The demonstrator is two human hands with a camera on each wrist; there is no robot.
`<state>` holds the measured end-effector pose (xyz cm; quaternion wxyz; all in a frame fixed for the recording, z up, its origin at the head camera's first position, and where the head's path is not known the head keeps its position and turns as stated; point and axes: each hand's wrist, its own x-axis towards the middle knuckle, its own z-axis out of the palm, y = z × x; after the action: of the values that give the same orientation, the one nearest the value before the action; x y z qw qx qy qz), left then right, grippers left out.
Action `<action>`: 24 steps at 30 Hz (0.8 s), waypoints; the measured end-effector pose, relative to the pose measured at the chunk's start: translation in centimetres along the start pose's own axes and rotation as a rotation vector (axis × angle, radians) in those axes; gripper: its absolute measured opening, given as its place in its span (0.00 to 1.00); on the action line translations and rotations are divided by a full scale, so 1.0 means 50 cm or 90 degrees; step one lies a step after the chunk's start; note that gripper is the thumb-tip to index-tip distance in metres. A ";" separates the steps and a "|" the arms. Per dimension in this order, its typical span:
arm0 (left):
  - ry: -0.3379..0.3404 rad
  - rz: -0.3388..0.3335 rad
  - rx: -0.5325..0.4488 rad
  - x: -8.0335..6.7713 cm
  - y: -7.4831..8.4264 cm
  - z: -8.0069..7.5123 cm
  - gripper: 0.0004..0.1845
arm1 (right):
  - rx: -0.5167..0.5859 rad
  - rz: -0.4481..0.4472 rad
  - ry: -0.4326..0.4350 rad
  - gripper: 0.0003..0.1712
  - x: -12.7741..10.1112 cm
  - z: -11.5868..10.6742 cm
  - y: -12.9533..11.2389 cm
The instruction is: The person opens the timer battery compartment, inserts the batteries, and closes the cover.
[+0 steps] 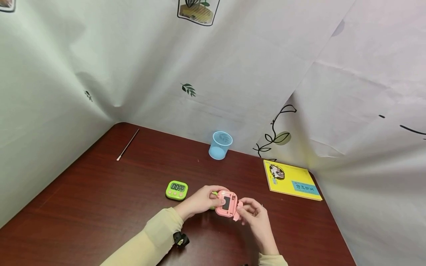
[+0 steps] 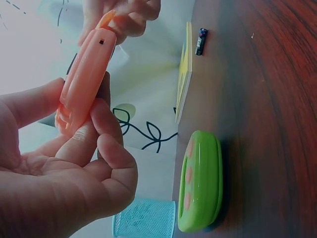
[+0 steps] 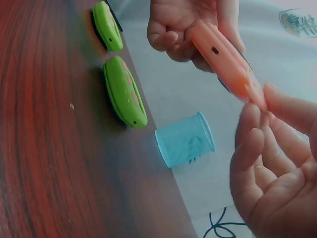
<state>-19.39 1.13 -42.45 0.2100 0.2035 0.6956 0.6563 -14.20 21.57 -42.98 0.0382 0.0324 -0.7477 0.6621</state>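
My left hand grips the pink timer above the table; my right hand pinches its loose cover. A green timer lies just beyond my left hand.

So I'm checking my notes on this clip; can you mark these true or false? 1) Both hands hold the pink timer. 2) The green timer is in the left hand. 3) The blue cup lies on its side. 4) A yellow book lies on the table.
1) True: the left hand and right hand both grip the pink timer.
2) False: the green timer lies on the table, untouched.
3) False: the blue cup stands upright.
4) True: the yellow book lies flat.
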 end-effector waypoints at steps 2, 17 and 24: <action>0.000 0.005 0.004 0.001 -0.002 0.000 0.21 | -0.005 0.009 -0.018 0.17 0.000 -0.003 0.002; 0.004 0.012 0.000 0.001 -0.001 0.001 0.22 | -0.180 0.067 -0.305 0.10 0.002 -0.019 0.043; 0.006 0.011 0.015 0.001 -0.005 0.002 0.21 | -0.266 0.090 -0.289 0.10 0.002 -0.013 0.054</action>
<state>-19.37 1.24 -42.72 0.1987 0.2089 0.7025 0.6507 -14.58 22.54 -45.57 -0.1698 0.1190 -0.8574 0.4711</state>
